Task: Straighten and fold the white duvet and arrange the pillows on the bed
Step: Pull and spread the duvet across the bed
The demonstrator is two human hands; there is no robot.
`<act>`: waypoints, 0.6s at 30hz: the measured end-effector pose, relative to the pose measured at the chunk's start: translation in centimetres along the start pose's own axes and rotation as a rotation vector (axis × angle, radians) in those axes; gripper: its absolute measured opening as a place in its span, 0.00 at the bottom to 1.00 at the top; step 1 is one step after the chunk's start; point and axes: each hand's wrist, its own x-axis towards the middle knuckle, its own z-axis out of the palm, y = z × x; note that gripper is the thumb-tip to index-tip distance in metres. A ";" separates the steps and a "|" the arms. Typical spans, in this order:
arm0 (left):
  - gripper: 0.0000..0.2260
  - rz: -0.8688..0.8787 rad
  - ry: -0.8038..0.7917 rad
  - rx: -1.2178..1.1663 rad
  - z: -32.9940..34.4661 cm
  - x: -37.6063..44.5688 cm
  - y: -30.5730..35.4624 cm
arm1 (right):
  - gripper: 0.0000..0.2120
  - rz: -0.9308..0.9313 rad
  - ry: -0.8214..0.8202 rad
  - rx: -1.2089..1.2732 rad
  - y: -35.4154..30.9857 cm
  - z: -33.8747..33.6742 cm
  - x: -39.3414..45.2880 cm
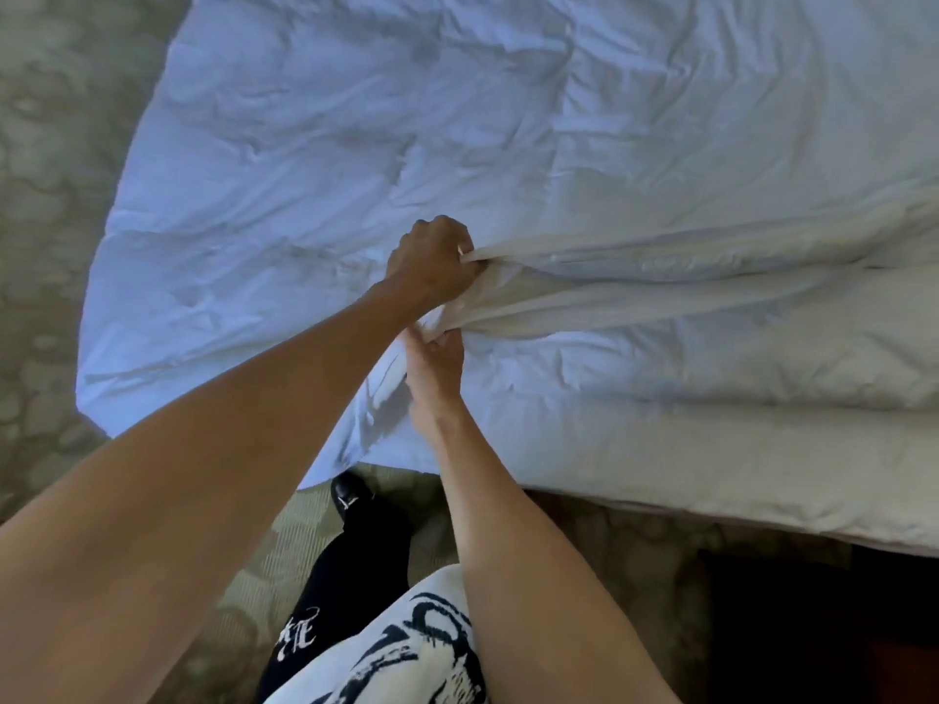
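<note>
The white duvet (508, 144) lies crumpled across the bed and fills most of the view. A bunched fold of it runs from the middle out to the right edge. My left hand (432, 264) is clenched on the upper part of that fold. Just below it, my right hand (434, 370) pinches the lower part of the same bunch. Both hands sit close together near the bed's near edge. No pillows are in view.
Patterned green-grey carpet (45, 195) lies left of and in front of the bed. The duvet's corner hangs over the bed edge toward my black shoe (350, 492). A dark gap (787, 627) opens under the bed at lower right.
</note>
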 end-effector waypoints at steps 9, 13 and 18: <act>0.35 0.076 -0.008 0.080 -5.5 -6.8 -11.8 | 0.16 -0.196 0.198 0.074 -4.9 7.4 0.7; 0.33 -0.006 0.083 0.237 -4.8 -6.0 -10.6 | 0.15 -0.226 0.226 0.003 -6.6 9.2 1.5; 0.10 0.035 0.042 0.148 -8.1 -1.9 -11.8 | 0.24 -0.196 -0.005 -0.021 -6.0 9.4 2.2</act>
